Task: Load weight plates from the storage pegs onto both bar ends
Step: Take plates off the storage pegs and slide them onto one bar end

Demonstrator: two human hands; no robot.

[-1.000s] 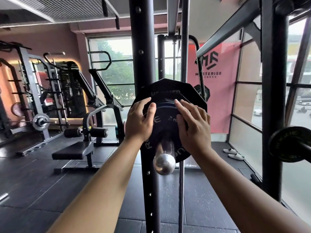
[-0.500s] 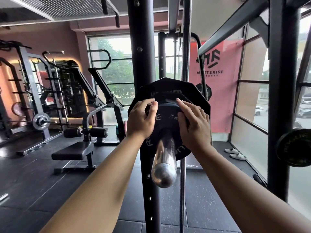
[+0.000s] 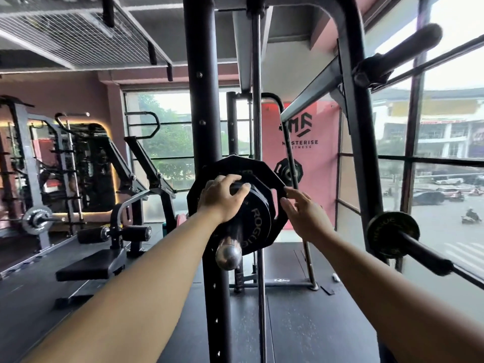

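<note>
- Gym machines and windows sit behind a black upright [image 3: 200, 100].
- On the sleeve [image 3: 228, 254], a small plate [image 3: 255, 224] sits against a big plate [image 3: 235, 166], well in from the free end.
- Your left hand [image 3: 222, 199] curls over the small plate's top rim; your right hand [image 3: 301, 213] hangs open beside the big plate, holding nothing.
- Expect heavy, rigid, smooth plates: grip opposite rims, not the face.

On bar end [image 3: 228, 254]: small plate [image 3: 258, 224], big plate [image 3: 262, 174] behind. L hand [image 3: 222, 197] atop small plate, R hand [image 3: 303, 213] just right; bench [image 3: 91, 263] left, peg [image 3: 424, 254] right.
</note>
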